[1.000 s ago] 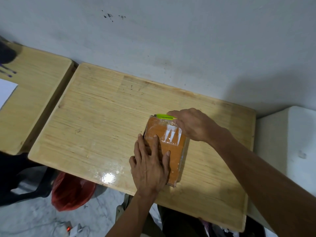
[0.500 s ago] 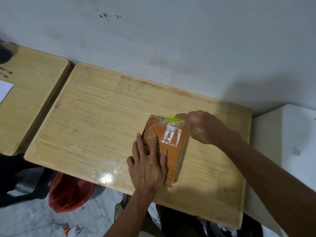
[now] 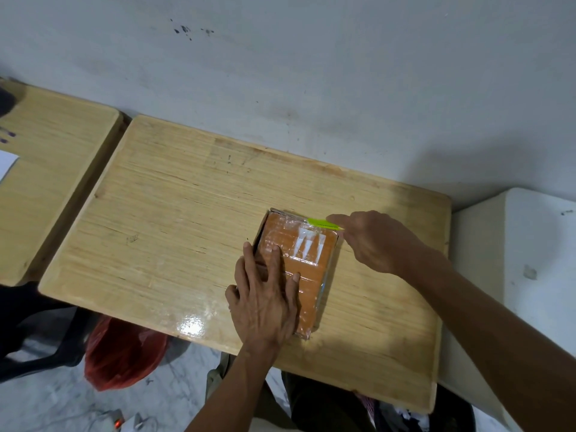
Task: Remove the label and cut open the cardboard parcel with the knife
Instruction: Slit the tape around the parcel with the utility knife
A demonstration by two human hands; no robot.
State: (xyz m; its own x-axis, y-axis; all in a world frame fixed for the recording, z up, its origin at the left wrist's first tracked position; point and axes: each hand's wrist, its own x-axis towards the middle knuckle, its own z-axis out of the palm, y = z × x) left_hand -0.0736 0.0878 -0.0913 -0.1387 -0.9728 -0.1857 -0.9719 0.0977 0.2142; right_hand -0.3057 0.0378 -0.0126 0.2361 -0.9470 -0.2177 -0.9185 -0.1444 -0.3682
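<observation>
We are in the cutting step now. The cardboard parcel [image 3: 297, 269] lies flat a little right of the middle of the frame, on the wooden table [image 3: 174, 219], wrapped in shiny clear tape. Our left hand [image 3: 265, 302] lies flat on the lower left part of the parcel, fingers spread wide and holding nothing, just pressing down so the parcel cannot slide. Our right hand [image 3: 372, 241] is at the upper right corner of the parcel, fingers curled around the knife [image 3: 322, 224], which has a bright green body. The knife lies along the top edge of the parcel, pointing toward the left of the frame. The blade tip is too small to see, so we cannot tell if it is in the tape yet. White torn bits in the upper part of the parcel may be what is left of the label, but that is only our guess. We think the next move is to slide the knife along the top edge, slowly and shallow, so it cuts only the tape. Our left fingers should stay low in the frame, away from the blade.
</observation>
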